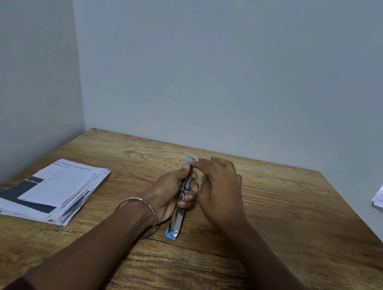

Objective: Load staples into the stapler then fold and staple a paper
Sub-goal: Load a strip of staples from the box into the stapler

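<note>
The stapler [184,193] is the thing to watch here, so I place everything else by it. It is swung fully open into one long strip, blue at both ends, lying lengthwise away from the person over the middle of the wooden table [270,245]. Its near blue end looks to rest on or just above the wood; I cannot tell which. The open position makes sense to me: the metal staple channel faces up, where a strip of staples could be dropped in.

The left hand [173,192] grips the stapler around its middle from the left side, fingers curled under and clamped on the body, fingertips showing on the right of the channel. That hold seems meant to keep the channel steady and level.

The right hand [218,189] sits just to the right of the stapler, its fingertips brought together at the far end of the channel, close below the far blue tip. They seem to be pinching or nudging something there, but whether a staple strip lies between them is too small and blurred to tell.

Well to the left of the stapler lies a stack of folded papers [52,193], fanned at its edges and untouched. I judge the loading step is in hand and the folding is not yet begun.
</note>
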Demonstrator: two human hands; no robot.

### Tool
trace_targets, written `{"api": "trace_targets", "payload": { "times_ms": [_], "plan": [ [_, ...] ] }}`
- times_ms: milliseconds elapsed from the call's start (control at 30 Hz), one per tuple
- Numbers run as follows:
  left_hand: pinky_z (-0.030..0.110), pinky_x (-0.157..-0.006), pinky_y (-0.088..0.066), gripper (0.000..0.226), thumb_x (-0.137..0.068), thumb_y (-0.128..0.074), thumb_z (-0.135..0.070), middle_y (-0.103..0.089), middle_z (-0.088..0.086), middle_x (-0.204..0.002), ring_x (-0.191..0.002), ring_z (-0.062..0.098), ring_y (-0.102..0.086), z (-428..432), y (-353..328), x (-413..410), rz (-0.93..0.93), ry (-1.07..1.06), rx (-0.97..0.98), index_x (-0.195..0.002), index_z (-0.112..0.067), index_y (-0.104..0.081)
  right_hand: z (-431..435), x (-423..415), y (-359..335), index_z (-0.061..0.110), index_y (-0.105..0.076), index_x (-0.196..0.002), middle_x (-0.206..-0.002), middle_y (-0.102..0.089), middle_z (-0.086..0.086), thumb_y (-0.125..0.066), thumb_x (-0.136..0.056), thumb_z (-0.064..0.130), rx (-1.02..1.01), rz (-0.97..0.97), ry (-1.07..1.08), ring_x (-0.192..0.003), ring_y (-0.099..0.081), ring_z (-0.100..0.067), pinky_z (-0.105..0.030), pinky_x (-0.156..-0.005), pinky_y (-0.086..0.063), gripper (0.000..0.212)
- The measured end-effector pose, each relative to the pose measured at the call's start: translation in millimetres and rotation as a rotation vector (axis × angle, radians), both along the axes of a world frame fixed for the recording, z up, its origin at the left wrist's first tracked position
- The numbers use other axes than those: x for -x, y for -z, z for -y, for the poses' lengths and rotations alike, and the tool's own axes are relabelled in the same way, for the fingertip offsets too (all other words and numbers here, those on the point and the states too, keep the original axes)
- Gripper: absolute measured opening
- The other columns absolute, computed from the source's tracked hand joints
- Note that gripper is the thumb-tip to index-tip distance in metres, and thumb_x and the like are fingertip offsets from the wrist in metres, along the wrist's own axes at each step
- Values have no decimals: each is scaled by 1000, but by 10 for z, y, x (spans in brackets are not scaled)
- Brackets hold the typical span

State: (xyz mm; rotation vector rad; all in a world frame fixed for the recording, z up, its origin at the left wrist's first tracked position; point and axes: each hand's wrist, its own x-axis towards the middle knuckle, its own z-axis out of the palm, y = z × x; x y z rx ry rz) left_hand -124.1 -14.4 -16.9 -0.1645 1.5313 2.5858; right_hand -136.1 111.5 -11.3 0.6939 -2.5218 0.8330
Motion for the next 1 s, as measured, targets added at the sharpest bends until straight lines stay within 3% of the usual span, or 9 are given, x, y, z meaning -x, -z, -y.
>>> {"api": "trace_targets", "payload": {
  "times_ms": [133, 267, 367, 500, 667, 767, 833, 900, 1000],
  "plan": [
    [13, -28, -26, 38, -109, -31, -29, -52, 6, -48, -30, 11, -41, -3, -14, -22, -4, 6, 5, -85, -6, -50, 0, -1, 14, 28, -68, -115, -115, -68, 11, -50, -85, 7, 100, -18, -15, -130, -42, -15, -38, -97, -29, 41],
    [12, -29, -27, 36, -109, -29, -28, -49, 6, -45, -30, 10, -40, -28, -18, -38, -24, 21, 10, -113, -6, -57, -13, 22, 36, 29, -65, -105, -112, -64, 11, -55, -94, 23, 144, 0, -16, -122, -43, -10, -33, -90, -25, 17],
    [13, -29, -26, 32, -108, -33, -23, -40, 7, -44, -29, 10, -38, -41, -16, -43, -21, 22, 36, -122, -4, -54, -11, 25, 36, 30, -64, -98, -109, -64, 14, -58, -94, 34, 162, 16, -24, -117, -45, -10, -35, -90, -28, 9],
    [14, -29, -26, 31, -108, -36, -27, -35, 7, -52, -27, 11, -36, -35, -18, -44, -5, 5, 64, -94, -4, -52, -18, -5, 15, 25, -62, -88, -99, -65, 15, -68, -87, 34, 285, 16, -55, -108, -49, -14, -41, -91, -38, 11],
    [15, -29, -27, 32, -108, -38, -32, -36, 7, -52, -27, 12, -36, -26, -26, -39, 9, -10, 43, -107, -4, -52, 8, -31, -13, 17, -65, -81, -84, -70, 9, -77, -82, 19, 418, 29, -123, -93, -65, -10, -32, -85, -50, 12],
    [14, -28, -26, 36, -107, -38, -33, -36, 7, -49, -26, 11, -35, -19, -9, -8, 24, -45, 28, -97, -1, -52, -3, -36, -30, 15, -67, -75, -77, -72, 5, -81, -78, 16, 476, 61, -165, -83, -68, -10, -28, -83, -51, 14],
    [13, -27, -26, 41, -107, -36, -33, -38, 6, -44, -26, 10, -36, 1, 5, 16, 30, -64, 2, -83, -2, -50, -13, -36, -48, 15, -68, -71, -73, -73, 3, -83, -75, 17, 471, 87, -222, -77, -69, -13, -32, -90, -48, 16],
    [13, -27, -26, 43, -108, -36, -32, -41, 5, -41, -26, 9, -36, 15, 13, 23, 27, -60, -24, -82, -1, -51, -20, -43, -62, 13, -67, -71, -68, -73, -2, -81, -78, 22, 496, 153, -305, -70, -70, -19, -42, -94, -51, 18],
    [12, -27, -26, 44, -108, -36, -33, -46, 8, -44, -26, 10, -37, 19, 17, 22, 7, -38, -20, -84, 0, -54, -46, -22, -79, 14, -66, -79, -67, -73, -10, -77, -84, 28, 623, 278, -358, -61, -69, -26, -48, -79, -57, 19]
  ]
}}
